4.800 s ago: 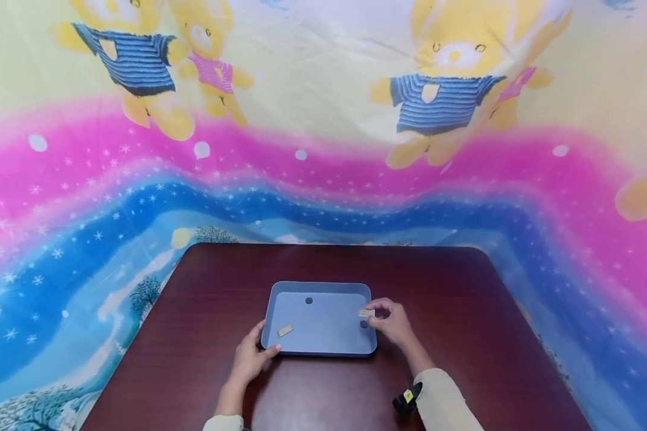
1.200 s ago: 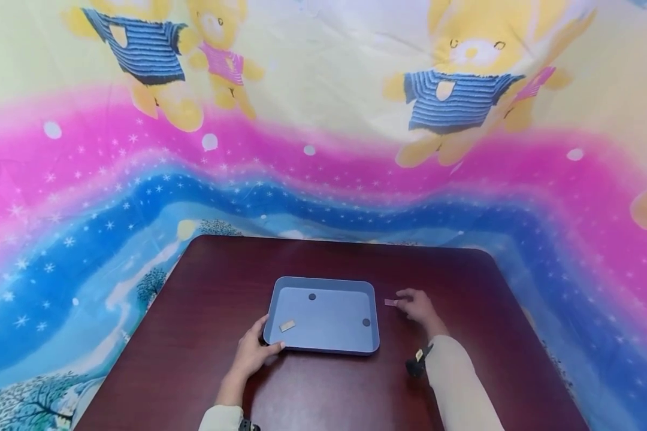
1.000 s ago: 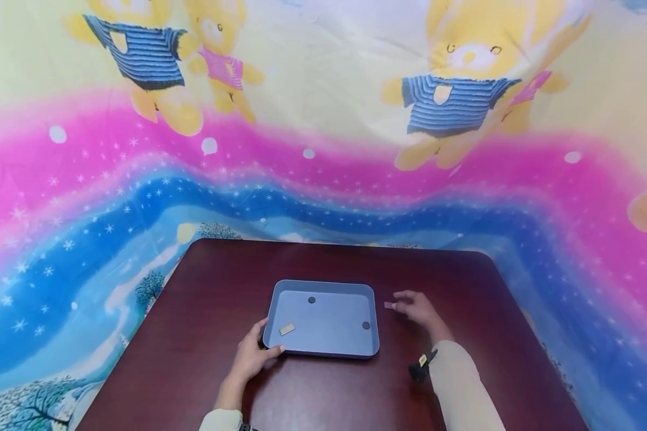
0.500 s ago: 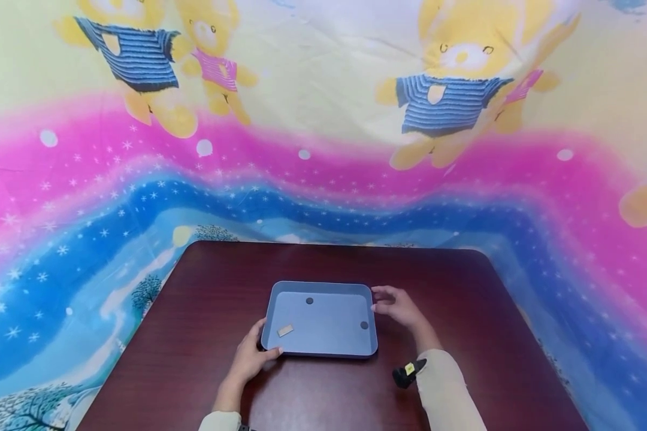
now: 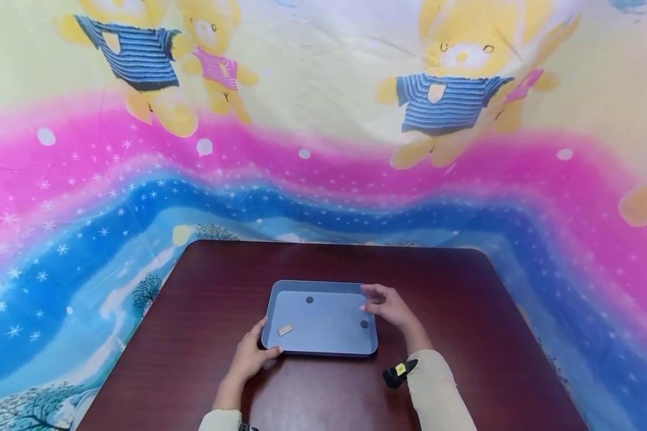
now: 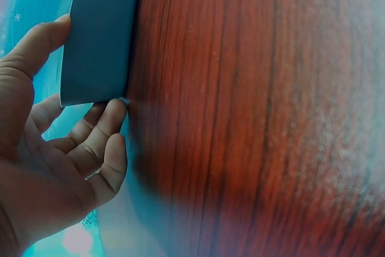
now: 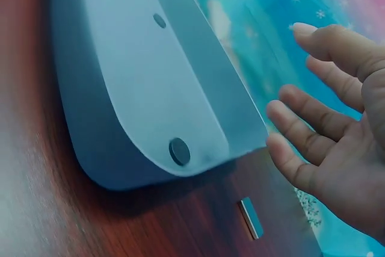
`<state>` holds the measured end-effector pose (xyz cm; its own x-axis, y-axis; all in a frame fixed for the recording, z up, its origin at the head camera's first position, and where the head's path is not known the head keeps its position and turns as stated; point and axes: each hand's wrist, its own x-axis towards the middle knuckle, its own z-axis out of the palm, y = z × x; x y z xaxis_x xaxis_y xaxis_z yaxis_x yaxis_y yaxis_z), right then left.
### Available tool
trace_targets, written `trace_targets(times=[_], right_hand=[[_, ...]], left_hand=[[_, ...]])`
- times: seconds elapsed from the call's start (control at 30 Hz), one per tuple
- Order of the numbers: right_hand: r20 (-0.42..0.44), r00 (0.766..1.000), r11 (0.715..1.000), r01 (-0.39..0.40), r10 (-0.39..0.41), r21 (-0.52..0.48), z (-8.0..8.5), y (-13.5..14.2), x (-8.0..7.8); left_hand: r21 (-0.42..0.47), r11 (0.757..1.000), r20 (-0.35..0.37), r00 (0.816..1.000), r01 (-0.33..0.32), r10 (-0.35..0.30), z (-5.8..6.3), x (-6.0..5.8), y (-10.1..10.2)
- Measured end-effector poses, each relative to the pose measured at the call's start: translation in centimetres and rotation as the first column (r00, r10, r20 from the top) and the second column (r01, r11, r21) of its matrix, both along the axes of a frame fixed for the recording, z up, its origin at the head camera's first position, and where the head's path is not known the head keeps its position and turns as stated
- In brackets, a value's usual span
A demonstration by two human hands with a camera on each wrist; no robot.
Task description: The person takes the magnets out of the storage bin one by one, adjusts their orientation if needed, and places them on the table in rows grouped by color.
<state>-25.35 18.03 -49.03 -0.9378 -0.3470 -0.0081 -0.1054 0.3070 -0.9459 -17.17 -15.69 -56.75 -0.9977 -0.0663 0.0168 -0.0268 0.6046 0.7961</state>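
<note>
A blue-grey rectangular tray [image 5: 323,344] sits on the table. My left hand [image 5: 250,354] grips its near left corner, thumb at the rim [image 6: 65,58] and fingers against the outer side. Inside lie a small pale rectangular block [image 5: 285,330] at the left and two dark round discs, one toward the back [image 5: 310,300] and one at the right [image 5: 363,324]. My right hand [image 5: 390,306] hovers by the tray's right rim with fingers spread and nothing between them. Another small flat block [image 7: 251,218] lies on the table beside the tray, hidden in the head view.
The dark red-brown wooden table [image 5: 237,269] has rounded far corners. Behind it hangs a cloth [image 5: 313,120] printed with teddy bears and pink and blue bands. A black wrist device [image 5: 399,373] is strapped at the right sleeve.
Earlier my right hand pinched a small block over the tray's right side, then at the table right of it. It has since let go and moved left to the rim. The left hand stays put.
</note>
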Motion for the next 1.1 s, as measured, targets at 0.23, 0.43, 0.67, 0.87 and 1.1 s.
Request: trace_targets(times=[0.23, 0.43, 0.67, 0.87, 1.1], right_hand=[[-0.023, 0.999, 0.999, -0.042, 0.041, -0.024, -1.7, -1.3, -1.2], [-0.033, 0.994, 0.995, -0.104, 0.104, 0.01, -0.8, -3.1, -0.7], [-0.091, 0.971, 0.974, -0.217, 0.222, 0.062, 0.6, -5.3, 0.3], [-0.099, 0.953, 0.956, -0.276, 0.285, 0.099, -1.3, -6.8, -0.9], [-0.096, 0.944, 0.936, -0.293, 0.316, 0.196, -2.7, -8.0, -1.9]], left_hand=[[0.019, 1.0, -0.003, 1.0, -0.008, 0.008, 0.0, -0.2, -0.1], [0.018, 1.0, 0.005, 1.0, -0.009, 0.009, 0.1, -0.2, -0.1], [0.044, 0.999, 0.009, 1.0, -0.009, 0.009, -0.1, 0.0, 0.0], [0.051, 0.999, 0.012, 1.0, -0.015, 0.015, -0.1, 0.0, 0.0], [0.046, 0.999, 0.018, 1.0, -0.017, 0.016, 0.0, -0.1, 0.1]])
